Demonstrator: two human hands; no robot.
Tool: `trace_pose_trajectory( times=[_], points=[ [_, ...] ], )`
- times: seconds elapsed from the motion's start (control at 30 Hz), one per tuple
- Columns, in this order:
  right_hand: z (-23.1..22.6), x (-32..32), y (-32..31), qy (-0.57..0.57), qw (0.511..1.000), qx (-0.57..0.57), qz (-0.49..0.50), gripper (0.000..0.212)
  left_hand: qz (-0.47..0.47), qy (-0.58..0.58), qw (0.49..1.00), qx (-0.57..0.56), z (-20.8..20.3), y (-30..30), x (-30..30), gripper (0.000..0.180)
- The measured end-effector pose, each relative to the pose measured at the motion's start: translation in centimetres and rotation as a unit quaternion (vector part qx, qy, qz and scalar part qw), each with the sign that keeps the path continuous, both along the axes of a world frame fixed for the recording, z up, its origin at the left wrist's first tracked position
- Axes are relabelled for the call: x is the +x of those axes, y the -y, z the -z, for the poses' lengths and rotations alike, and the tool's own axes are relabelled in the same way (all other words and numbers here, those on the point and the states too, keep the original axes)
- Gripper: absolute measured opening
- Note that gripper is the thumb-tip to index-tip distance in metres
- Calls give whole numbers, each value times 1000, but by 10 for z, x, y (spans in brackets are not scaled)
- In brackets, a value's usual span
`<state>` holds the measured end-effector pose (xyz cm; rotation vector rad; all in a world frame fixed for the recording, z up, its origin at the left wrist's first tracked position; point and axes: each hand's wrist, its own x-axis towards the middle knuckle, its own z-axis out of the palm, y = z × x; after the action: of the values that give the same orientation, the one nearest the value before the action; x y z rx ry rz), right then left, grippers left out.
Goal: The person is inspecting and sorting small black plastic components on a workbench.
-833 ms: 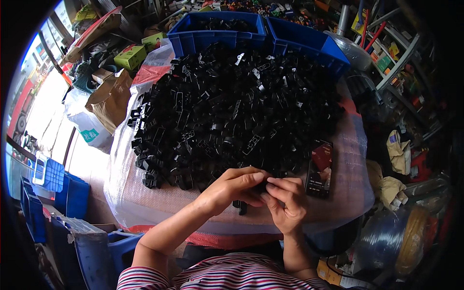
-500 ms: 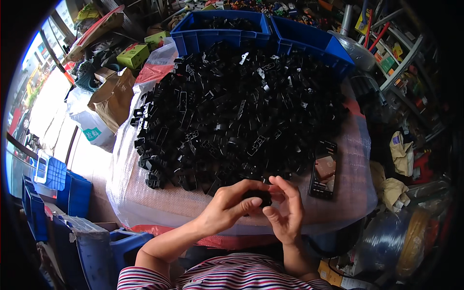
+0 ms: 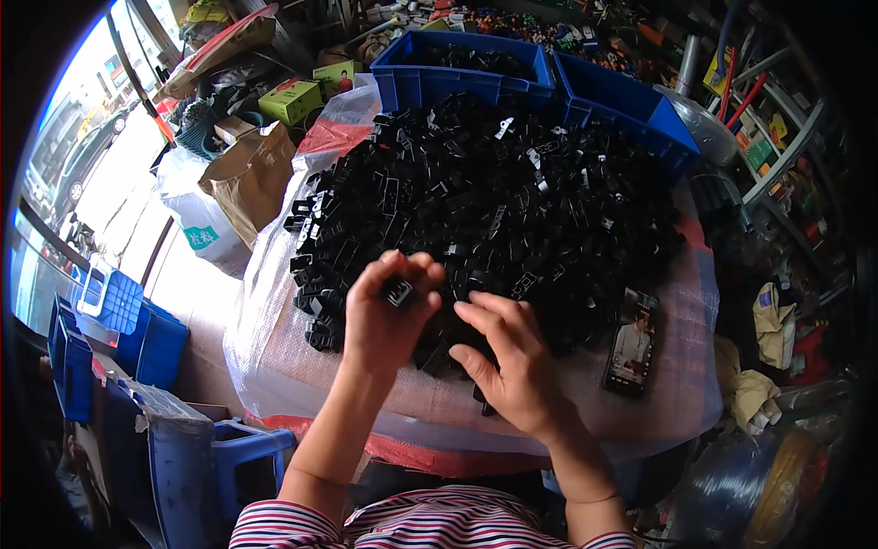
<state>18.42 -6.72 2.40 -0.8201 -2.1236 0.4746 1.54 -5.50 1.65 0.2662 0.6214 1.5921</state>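
My left hand is raised over the near left part of a big heap of black plastic parts. Its fingers curl around one small black plastic part, whose light-edged end shows in the palm. To its right, my right hand hovers at the near edge of the heap, thumb and fingers apart, with nothing seen between them. Just beside its thumb side, a loose black piece lies on the plastic-wrapped table cover.
A phone with a lit screen lies right of the heap. Behind it stand two blue bins, the left one holding black parts, the other at the right. A blue stool and a brown paper bag are at the left.
My hands, close together around a black part before, have separated. The left has lifted up and left with a part in it; the right has opened. The view has shifted slightly.
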Motion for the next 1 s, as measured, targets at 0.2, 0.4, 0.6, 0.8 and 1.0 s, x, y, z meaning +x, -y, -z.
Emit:
trace_pose_trajectory(
  times=[0.2,0.4,0.6,0.8,1.0],
  points=[
    [-46,20,-37,56,994,76,60,19,-51,-799,599,8,15,-73,-102,33],
    [-16,61,-6,-5,990,-3,143,14,-54,-864,495,73,16,-80,-77,34],
    [40,53,21,-16,987,-135,89,39,168,-431,883,74,-20,-21,-26,36],
    [52,46,18,2,990,-82,112,36,302,-332,891,67,-9,10,13,42],
    [12,55,24,-146,983,-13,107,32,285,-537,770,193,1,13,37,34]
  ],
)
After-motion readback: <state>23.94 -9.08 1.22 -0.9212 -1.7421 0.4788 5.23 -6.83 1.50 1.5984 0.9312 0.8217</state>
